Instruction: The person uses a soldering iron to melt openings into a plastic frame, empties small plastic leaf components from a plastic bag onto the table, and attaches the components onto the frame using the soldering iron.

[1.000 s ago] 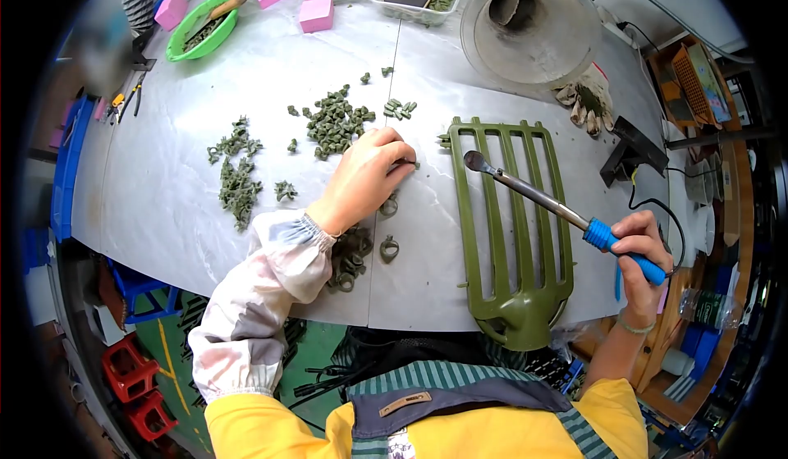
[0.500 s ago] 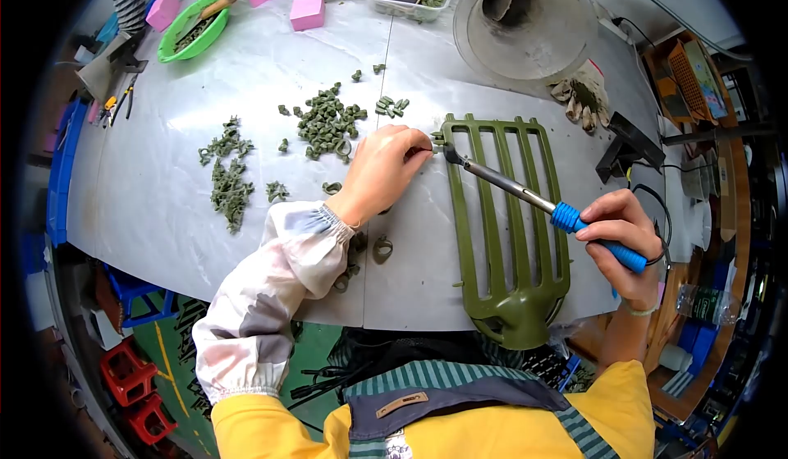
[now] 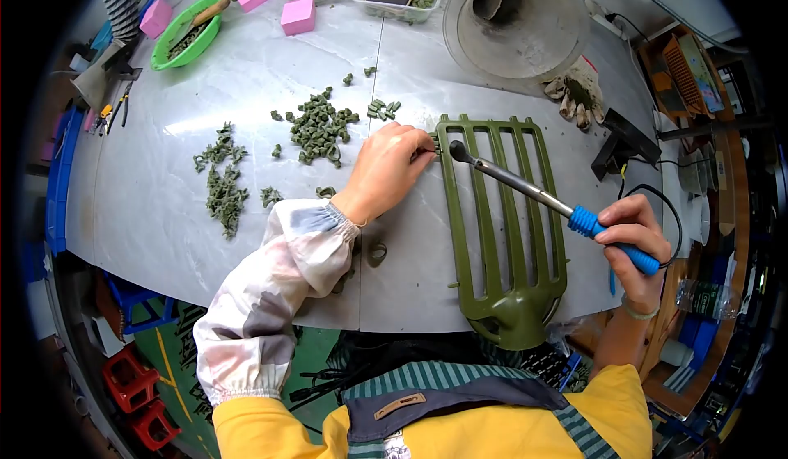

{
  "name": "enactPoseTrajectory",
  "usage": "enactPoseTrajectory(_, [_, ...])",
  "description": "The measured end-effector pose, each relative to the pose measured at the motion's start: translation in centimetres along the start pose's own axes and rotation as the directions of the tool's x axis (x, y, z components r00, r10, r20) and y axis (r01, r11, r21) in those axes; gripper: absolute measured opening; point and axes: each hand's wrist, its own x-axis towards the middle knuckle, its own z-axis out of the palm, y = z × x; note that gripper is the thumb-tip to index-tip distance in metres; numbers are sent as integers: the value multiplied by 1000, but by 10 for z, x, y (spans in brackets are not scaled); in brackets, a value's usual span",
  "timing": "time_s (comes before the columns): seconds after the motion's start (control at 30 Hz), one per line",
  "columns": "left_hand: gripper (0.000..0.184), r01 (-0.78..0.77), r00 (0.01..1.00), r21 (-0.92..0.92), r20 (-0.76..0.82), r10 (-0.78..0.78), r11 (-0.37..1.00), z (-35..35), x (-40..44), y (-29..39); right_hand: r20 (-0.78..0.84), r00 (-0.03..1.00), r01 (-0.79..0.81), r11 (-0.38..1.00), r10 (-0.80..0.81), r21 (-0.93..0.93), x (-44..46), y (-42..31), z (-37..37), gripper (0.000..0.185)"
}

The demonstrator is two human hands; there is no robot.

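Observation:
My left hand (image 3: 390,170) is pinched at the upper left corner of a green slotted frame (image 3: 507,237); what its fingertips hold is too small to name. Wrapped round the blue handle of a soldering-iron-like tool (image 3: 533,192) is my right hand (image 3: 636,246). The tool's dark, spoon-shaped tip is over the frame's upper left part, a little right of my left fingertips. Small green pieces (image 3: 318,127) lie heaped left of my left hand, with several short ones (image 3: 383,109) above it. Green rings (image 3: 377,254) lie partly hidden by my left sleeve.
Tangled green pieces (image 3: 224,200) lie farther left. At the back are a green bowl (image 3: 186,45), pink blocks (image 3: 298,17), clear tubs (image 3: 405,10) and a large transparent hood (image 3: 517,28). A stained glove (image 3: 577,94) and black stand (image 3: 625,143) are at the right.
My left hand has moved right and up to the frame's corner. The tool tip went left to that corner, then drew back slightly right. The view has shifted a little.

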Motion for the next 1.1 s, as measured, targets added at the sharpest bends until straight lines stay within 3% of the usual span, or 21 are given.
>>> enactPoseTrajectory(0.1, [23, 53, 997, -57, 67, -49, 997, -8, 1, 6, -75, 997, -9, 1000, 8, -12, -12, 4, -7, 19])
enactPoseTrajectory(0.2, [28, -56, 989, 68, 139, 47, 996, -37, -15, 36, -151, 988, -41, 999, 44, 23, -27, 14, -12, 16])
enactPoseTrajectory(0.27, [26, -99, 888, -81, 442, 125, 992, -54, -34, 78, -214, 974, -66, 995, 80, 70, -37, 20, -13, 15])
enactPoseTrajectory(0.33, [31, -184, 790, -225, 545, 280, 957, -52, -66, 113, -275, 955, -83, 989, 113, 119, -46, 26, -11, 15])
enactPoseTrajectory(0.4, [39, -298, 714, -161, 617, 331, 941, -37, -94, 136, -304, 944, -79, 982, 129, 173, -52, 32, -7, 14])
enactPoseTrajectory(0.43, [38, -398, 717, -82, 593, 366, 914, -31, -103, 142, -316, 939, -72, 977, 135, 203, -54, 33, -6, 14])
enactPoseTrajectory(0.63, [43, -397, 837, 7, 412, 359, 918, 2, -122, 144, -365, 919, -51, 963, 149, 266, -66, 30, 2, 16])
enactPoseTrajectory(0.83, [44, -437, 845, 76, 375, 380, 896, 0, -133, 137, -373, 915, -43, 956, 155, 291, -72, 29, 5, 16])
enactPoseTrajectory(0.93, [43, -418, 843, 97, 413, 345, 903, -7, -140, 137, -378, 912, -44, 953, 161, 301, -75, 29, 6, 16])
enactPoseTrajectory(1.03, [42, -285, 893, -60, 347, 287, 957, -23, -137, 139, -384, 910, -33, 950, 157, 311, -77, 29, 8, 15])
enactPoseTrajectory(1.1, [42, -210, 926, -30, 315, 209, 977, -40, -134, 129, -379, 912, -31, 947, 157, 319, -80, 33, 7, 15])
